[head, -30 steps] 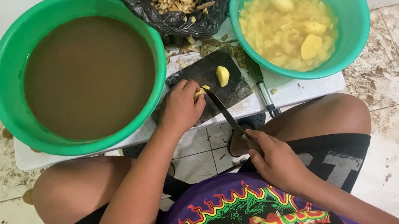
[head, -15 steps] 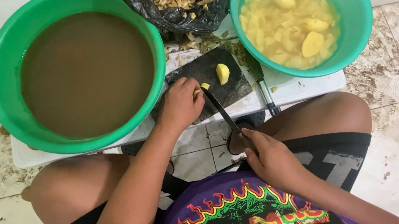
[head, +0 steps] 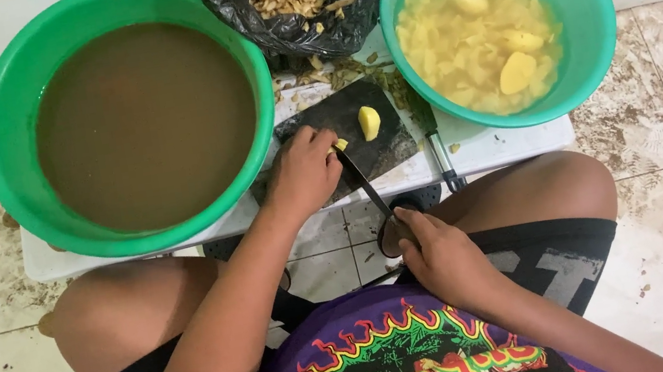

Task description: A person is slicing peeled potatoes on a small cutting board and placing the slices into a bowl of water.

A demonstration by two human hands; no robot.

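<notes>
My left hand (head: pixel 304 174) rests on a dark cutting board (head: pixel 384 148) and pins a small yellow potato piece (head: pixel 340 146) under its fingertips. My right hand (head: pixel 437 253) grips the handle of a knife (head: pixel 365 187) whose blade runs up to that piece. A peeled potato chunk (head: pixel 369 121) lies alone on the board just right of the blade.
A large green basin (head: pixel 8 132) of brown water stands at the left. A teal basin (head: pixel 590 17) holds cut potato in water at the right. Between them a black bag (head: pixel 296 26) holds peelings. A peeler (head: pixel 435 142) lies on the low white table (head: pixel 513 142). My knees flank the table.
Both hands hold nearly the same places; the view has shifted slightly and the knife blade stays at the small piece.
</notes>
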